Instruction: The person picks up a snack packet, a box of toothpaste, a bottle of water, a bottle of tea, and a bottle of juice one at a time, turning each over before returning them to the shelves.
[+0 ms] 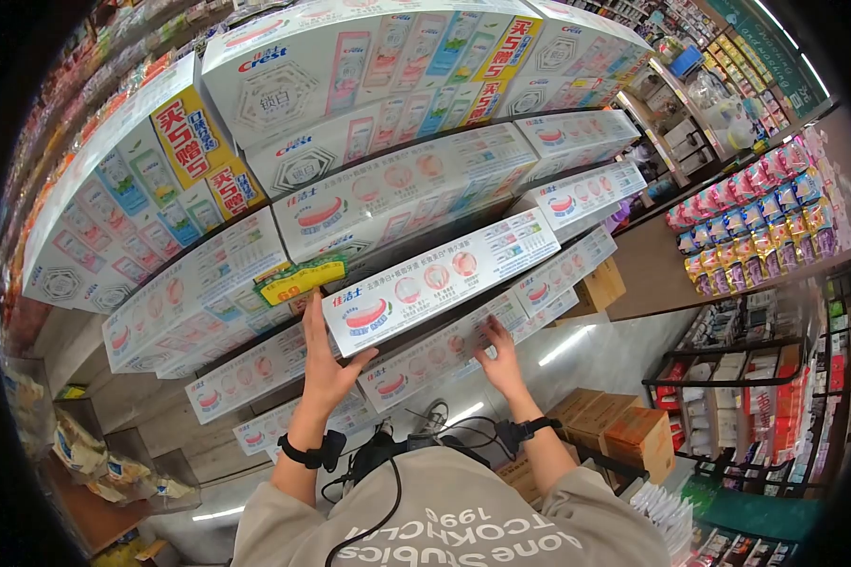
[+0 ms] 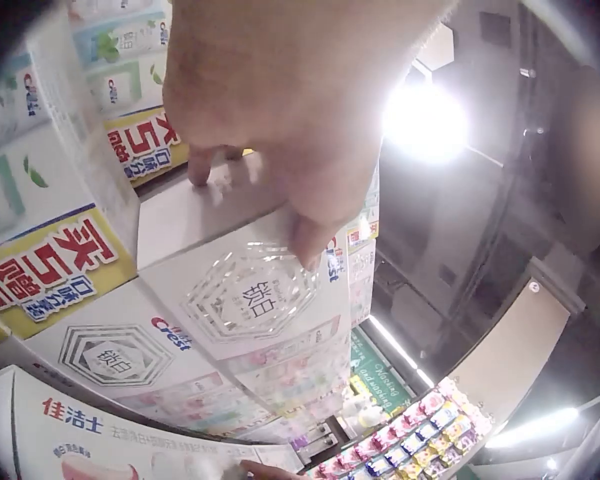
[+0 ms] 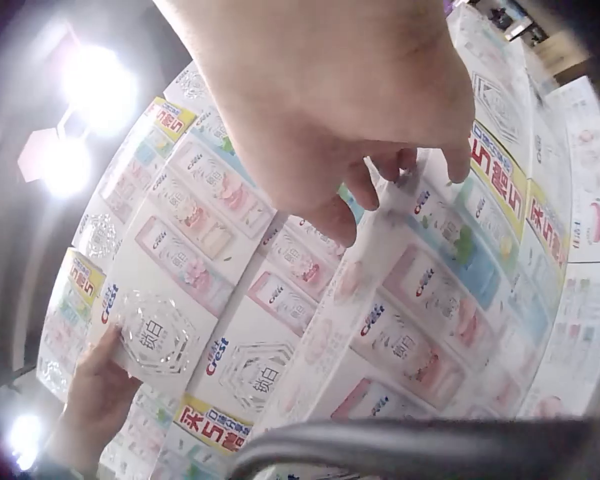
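Note:
In the head view, a long white Crest toothpaste box (image 1: 444, 279) lies across the front of a stepped stack of like boxes. My left hand (image 1: 333, 367) is spread at its left end, fingers along the end and thumb out toward the near side. The left wrist view shows this left hand (image 2: 270, 120) over the box corner, the thumb on the face with the hexagon print. My right hand (image 1: 498, 357) is by the near long side, fingers loosely bent. From the right wrist, the right hand's (image 3: 350, 110) fingertips overlap the printed boxes.
Taller rows of Crest boxes (image 1: 369, 85) rise behind, and lower rows (image 1: 444, 350) step down in front. A yellow-green price sign (image 1: 301, 281) sticks up beside the box's left end. Brown cartons (image 1: 624, 430) stand on the floor at right. Hanging packets (image 1: 756, 217) fill a panel at far right.

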The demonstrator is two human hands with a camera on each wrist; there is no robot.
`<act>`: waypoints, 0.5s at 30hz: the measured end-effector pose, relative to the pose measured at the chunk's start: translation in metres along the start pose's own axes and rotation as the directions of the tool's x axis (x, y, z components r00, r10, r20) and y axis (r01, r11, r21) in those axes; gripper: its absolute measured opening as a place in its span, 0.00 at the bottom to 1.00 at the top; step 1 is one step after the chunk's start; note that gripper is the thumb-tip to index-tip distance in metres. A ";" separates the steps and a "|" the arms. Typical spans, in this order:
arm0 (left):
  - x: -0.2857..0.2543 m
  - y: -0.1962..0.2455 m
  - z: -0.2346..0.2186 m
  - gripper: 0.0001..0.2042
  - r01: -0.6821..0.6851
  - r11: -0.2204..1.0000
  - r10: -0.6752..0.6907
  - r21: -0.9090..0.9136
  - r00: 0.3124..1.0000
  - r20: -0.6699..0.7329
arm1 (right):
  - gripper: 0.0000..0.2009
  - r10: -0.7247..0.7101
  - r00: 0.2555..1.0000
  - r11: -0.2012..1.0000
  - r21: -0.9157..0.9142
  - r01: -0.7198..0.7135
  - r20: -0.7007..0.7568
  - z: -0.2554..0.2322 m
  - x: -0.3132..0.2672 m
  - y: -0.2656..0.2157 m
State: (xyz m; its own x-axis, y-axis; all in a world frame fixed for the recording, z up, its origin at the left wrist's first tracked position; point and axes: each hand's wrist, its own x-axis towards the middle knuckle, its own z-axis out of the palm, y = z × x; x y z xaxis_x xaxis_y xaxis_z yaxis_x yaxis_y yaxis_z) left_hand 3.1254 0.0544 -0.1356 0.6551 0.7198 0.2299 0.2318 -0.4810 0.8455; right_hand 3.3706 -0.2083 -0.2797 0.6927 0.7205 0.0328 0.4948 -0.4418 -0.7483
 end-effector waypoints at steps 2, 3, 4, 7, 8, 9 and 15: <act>-0.004 0.002 -0.003 0.57 0.021 0.996 -0.022 -0.083 1.000 -0.012 | 0.31 -0.022 1.000 0.998 -0.054 0.023 0.018 0.001 -0.003 -0.009; -0.005 0.004 -0.006 0.56 0.006 0.998 -0.008 -0.057 0.999 -0.032 | 0.32 -0.031 0.999 0.996 -0.083 0.033 0.025 0.001 -0.005 -0.013; -0.007 0.007 -0.011 0.55 -0.009 0.999 0.007 -0.031 0.999 -0.053 | 0.33 -0.029 0.999 0.995 -0.097 0.032 0.030 0.001 -0.008 -0.019; -0.018 0.005 -0.020 0.47 -0.115 0.993 0.119 0.040 0.985 -0.124 | 0.35 -0.031 0.999 0.991 -0.131 0.037 0.044 0.003 -0.014 -0.026; -0.024 0.004 -0.023 0.44 -0.159 0.985 0.167 0.066 0.975 -0.148 | 0.36 -0.037 0.998 0.990 -0.136 0.044 0.049 0.003 -0.014 -0.026; -0.030 0.000 -0.025 0.40 -0.182 0.983 0.178 -0.003 0.968 -0.176 | 0.36 -0.043 0.998 0.989 -0.140 0.050 0.053 0.003 -0.015 -0.026; -0.044 0.014 -0.033 0.21 -0.252 0.950 0.230 -0.186 0.964 -0.133 | 0.36 -0.029 0.998 0.993 -0.114 0.034 0.052 0.006 -0.015 -0.022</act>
State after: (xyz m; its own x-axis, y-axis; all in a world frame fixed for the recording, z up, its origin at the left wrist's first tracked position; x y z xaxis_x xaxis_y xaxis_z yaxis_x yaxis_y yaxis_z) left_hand 3.0760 0.0325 -0.1183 0.5890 0.6500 0.4803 -0.0791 -0.5451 0.8347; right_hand 3.3465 -0.2065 -0.2677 0.6501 0.7596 0.0197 0.5749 -0.4748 -0.6664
